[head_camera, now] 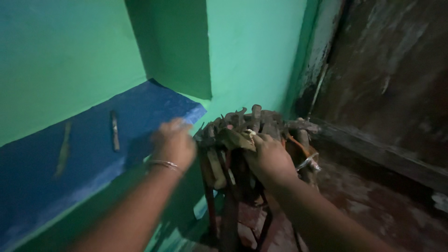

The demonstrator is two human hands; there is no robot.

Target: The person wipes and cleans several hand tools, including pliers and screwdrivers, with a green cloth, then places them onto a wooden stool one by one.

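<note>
Fingers of right hand [269, 156] grip rusty metal tools [252, 122].

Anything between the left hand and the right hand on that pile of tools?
In the head view, only the left edge of the tool pile on the stand lies between the left hand and the right hand; nothing else shows.

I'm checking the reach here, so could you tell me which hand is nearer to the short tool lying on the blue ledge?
Left. The left hand hovers just right of the short tool on the blue ledge, apart from it. The right hand rests on the tool pile, farther right.
</note>
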